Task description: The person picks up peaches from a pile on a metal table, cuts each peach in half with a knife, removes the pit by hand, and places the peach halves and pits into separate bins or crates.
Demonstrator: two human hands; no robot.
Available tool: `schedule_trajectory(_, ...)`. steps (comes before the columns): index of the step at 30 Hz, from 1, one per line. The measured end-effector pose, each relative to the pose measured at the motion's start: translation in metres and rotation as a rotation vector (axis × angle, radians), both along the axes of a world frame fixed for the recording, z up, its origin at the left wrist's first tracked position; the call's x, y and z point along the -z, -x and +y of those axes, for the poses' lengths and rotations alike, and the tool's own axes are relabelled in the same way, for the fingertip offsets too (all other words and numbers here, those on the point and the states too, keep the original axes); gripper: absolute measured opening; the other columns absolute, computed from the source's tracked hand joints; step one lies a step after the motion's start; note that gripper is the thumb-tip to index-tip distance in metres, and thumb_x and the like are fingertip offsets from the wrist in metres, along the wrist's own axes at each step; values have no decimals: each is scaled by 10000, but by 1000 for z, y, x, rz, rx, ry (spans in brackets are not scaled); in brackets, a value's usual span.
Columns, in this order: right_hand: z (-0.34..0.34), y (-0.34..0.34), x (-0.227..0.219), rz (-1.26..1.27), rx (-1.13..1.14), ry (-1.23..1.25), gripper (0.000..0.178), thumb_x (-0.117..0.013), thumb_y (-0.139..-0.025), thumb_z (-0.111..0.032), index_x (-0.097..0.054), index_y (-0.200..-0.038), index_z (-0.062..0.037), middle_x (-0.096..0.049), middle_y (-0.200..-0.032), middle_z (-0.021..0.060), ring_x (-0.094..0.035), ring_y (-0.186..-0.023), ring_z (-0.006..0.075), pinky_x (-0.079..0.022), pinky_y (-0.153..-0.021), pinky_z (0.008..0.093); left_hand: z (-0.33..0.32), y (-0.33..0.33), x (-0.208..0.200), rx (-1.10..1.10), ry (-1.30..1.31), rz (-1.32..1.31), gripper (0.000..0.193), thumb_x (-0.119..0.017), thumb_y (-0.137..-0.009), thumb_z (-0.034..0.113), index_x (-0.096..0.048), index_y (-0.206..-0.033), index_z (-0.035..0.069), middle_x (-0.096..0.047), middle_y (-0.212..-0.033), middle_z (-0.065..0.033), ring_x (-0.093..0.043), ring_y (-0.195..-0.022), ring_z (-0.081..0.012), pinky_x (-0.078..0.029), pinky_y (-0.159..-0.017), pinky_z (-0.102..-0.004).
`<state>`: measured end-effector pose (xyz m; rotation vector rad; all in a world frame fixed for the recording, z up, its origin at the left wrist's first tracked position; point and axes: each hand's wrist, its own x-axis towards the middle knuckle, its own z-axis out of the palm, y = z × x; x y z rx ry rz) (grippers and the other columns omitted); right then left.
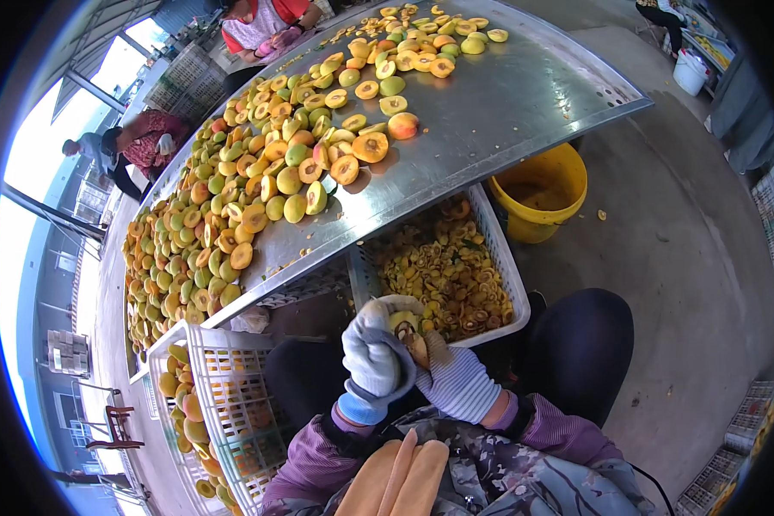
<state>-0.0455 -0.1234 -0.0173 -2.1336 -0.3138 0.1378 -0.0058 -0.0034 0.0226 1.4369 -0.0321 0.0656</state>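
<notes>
Both my gloved hands meet over my lap, just in front of a white crate (pixel 509 267) full of yellow and brown fruit scraps (pixel 447 279). My left hand (pixel 374 353), in a whitish glove with a grey cuff, is closed around a pale yellow piece of stone fruit (pixel 402 322). Against it presses my right hand (pixel 457 378), in a striped glove, with its fingers curled on a narrow brown thing (pixel 418 350). Whether that is a tool's handle or part of the fruit I cannot tell. The gloves partly hide both held things.
A metal table (pixel 499 103) slants across ahead, heaped at left with halved stone fruit (pixel 258 172). At my left stands a white slatted crate (pixel 232 361) with more fruit. A yellow bucket (pixel 533 225) sits beneath the table's right edge. Other people (pixel 262 26) work along the far side.
</notes>
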Motion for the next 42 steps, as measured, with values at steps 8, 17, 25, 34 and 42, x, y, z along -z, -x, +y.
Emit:
schedule_trajectory(8,-6,-1,-11,-39,51,56,398,-596,-843,-258,-450,-1064,40,-599,-618,173,-613,-560,367,-499,-495,444,5,-5,12,12,227,203,644,-392,-946,541,-595,-982,-70,-652,-883,-156,-615,-757,-186,-503,-681,-279)
schedule_trajectory(17,-10,-7,-8,119,-136,-414,309,-538,-888,-263,-499,-1025,11,-625,-837,227,-619,-742,402,-511,-653,459,3,0,8,44,151,137,671,-394,-935,565,-589,-1005,-74,-654,-883,-155,-616,-749,-184,-507,-686,-289)
schedule_trajectory(25,-13,-7,-13,260,-195,-163,299,-498,-921,-240,-537,-1085,8,-614,-888,223,-596,-847,397,-478,-776,418,5,-8,5,215,7,45,600,-379,-978,474,-645,-864,-52,-621,-764,-90,-559,-677,-125,-449,-607,-245)
schedule_trajectory(34,-9,-5,-14,717,-331,-703,278,-519,-922,-222,-540,-1068,14,-625,-851,166,-599,-745,271,-487,-719,369,10,-12,2,282,-187,108,543,-470,-943,457,-659,-807,-34,-640,-672,-93,-588,-593,-135,-472,-565,-254)
schedule_trajectory(42,-18,-3,-20,870,-329,-992,215,-509,-943,-249,-541,-916,-38,-571,-673,67,-550,-538,184,-453,-503,311,-1,-16,2,282,-31,131,608,-424,-937,536,-641,-806,-16,-626,-664,-113,-550,-516,-148,-456,-508,-259)
